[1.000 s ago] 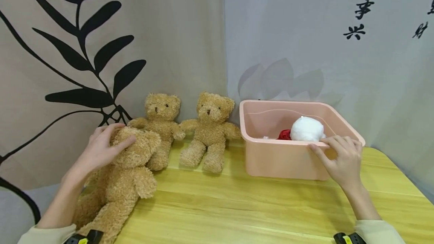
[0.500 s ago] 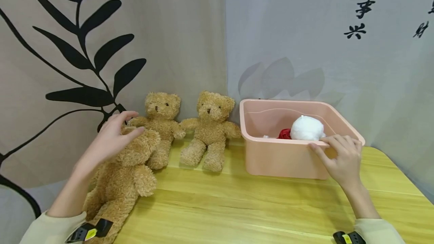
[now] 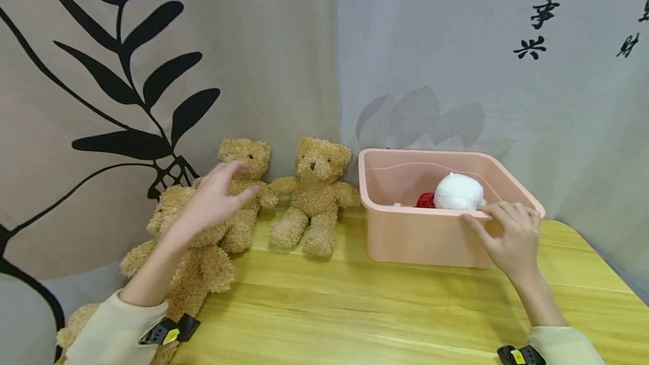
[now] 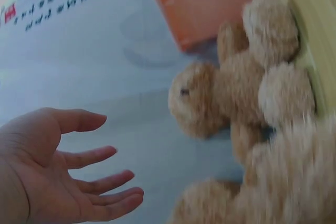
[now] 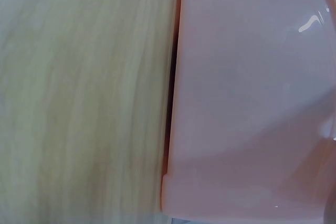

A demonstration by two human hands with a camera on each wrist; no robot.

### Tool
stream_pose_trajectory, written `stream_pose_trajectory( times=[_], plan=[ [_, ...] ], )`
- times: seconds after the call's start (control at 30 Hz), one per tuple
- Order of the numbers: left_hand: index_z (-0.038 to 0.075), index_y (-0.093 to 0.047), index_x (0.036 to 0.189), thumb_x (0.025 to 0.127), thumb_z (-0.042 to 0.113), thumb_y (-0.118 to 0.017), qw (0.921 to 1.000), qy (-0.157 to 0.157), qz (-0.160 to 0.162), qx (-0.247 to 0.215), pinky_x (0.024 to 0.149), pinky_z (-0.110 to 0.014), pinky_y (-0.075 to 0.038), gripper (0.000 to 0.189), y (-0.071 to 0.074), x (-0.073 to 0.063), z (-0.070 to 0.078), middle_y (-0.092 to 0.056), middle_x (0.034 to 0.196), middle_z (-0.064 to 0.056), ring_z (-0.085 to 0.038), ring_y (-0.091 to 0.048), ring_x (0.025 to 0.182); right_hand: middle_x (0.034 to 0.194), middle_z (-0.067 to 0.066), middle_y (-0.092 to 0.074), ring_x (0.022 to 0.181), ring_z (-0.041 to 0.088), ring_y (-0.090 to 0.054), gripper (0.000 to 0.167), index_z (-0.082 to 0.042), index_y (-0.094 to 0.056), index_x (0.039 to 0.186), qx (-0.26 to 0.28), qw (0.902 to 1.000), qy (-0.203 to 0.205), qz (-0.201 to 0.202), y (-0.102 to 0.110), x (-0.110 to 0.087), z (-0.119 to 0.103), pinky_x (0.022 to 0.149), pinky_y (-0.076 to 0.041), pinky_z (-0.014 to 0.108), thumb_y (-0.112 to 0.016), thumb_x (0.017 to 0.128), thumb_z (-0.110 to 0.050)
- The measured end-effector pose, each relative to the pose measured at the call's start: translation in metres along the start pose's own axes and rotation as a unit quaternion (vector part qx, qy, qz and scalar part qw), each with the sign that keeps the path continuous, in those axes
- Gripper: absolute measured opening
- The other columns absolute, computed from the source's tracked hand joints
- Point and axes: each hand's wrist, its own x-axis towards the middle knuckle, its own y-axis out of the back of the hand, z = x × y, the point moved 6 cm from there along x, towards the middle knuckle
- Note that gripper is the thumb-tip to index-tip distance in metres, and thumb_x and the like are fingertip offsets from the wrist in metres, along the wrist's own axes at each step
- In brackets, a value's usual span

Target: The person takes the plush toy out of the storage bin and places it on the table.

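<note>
My left hand (image 3: 215,199) is in the air with fingers spread and nothing in its grasp. In the head view it overlaps the back-left teddy bear (image 3: 243,235). Below the forearm a nearer teddy bear (image 3: 190,283) leans at the table's left side, partly hidden by the arm and sleeve. The left wrist view shows the open left hand (image 4: 73,171) apart from the middle teddy bear (image 4: 239,85). At the right, my right hand (image 3: 514,238) grips the front rim of a pink storage bin (image 3: 426,238), thumb outside and fingers over the edge.
Inside the bin lie a white plush thing (image 3: 458,191) and something red (image 3: 426,200). The wooden table (image 3: 355,308) runs to a curtain (image 3: 284,44) behind the bears and bin.
My left hand has let go of the near bear's head and moved right and forward. That bear's head now sits further left. The right hand and the bin have stayed put.
</note>
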Motion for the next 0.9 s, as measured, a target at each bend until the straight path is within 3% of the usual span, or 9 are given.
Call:
stream_pose_trajectory(
  times=[0.23,0.43,0.67,0.9],
  plan=[
    [0.001,-0.052,0.14,0.098,0.02,-0.064,0.9992,-0.035,-0.013,-0.013,0.107,-0.063,-0.036,0.047,-0.028,0.012,0.031,-0.05,0.142,-0.023,-0.041,-0.045,0.131,0.075,0.02,-0.067,0.075,0.036,-0.05,0.076,0.003,-0.07,0.078,0.001,1.0,-0.005,0.002,0.0,-0.001,-0.001,0.082,-0.027,0.045,-0.059,0.087,-0.072],
    [0.002,-0.052,0.141,0.096,0.017,-0.066,0.9982,-0.052,-0.025,-0.016,0.106,-0.062,-0.039,0.049,-0.051,0.022,0.055,-0.05,0.141,-0.022,-0.039,-0.048,0.128,0.077,0.018,-0.067,0.076,0.035,-0.05,0.073,0.001,-0.07,0.08,0.005,1.0,-0.005,-0.007,0.0,-0.001,0.001,0.085,-0.026,0.039,-0.06,0.087,-0.071],
    [0.0,-0.058,0.133,0.094,0.013,-0.066,0.9917,-0.121,-0.031,-0.031,0.108,-0.054,-0.041,0.041,-0.087,0.033,0.09,-0.054,0.136,-0.018,-0.035,-0.051,0.126,0.077,0.017,-0.067,0.077,0.035,-0.051,0.072,0.001,-0.07,0.081,0.009,0.9998,-0.004,-0.015,0.001,-0.001,0.001,0.086,-0.024,0.036,-0.061,0.088,-0.07],
    [0.002,-0.06,0.129,0.094,0.008,-0.066,0.9849,-0.156,-0.027,-0.07,0.099,-0.041,-0.048,0.036,-0.114,0.045,0.122,-0.057,0.127,-0.013,-0.025,-0.056,0.115,0.077,0.017,-0.067,0.077,0.035,-0.051,0.071,0.0,-0.071,0.081,0.007,0.9999,-0.004,-0.014,0.001,-0.001,0.001,0.086,-0.023,0.036,-0.061,0.088,-0.07]
  ],
)
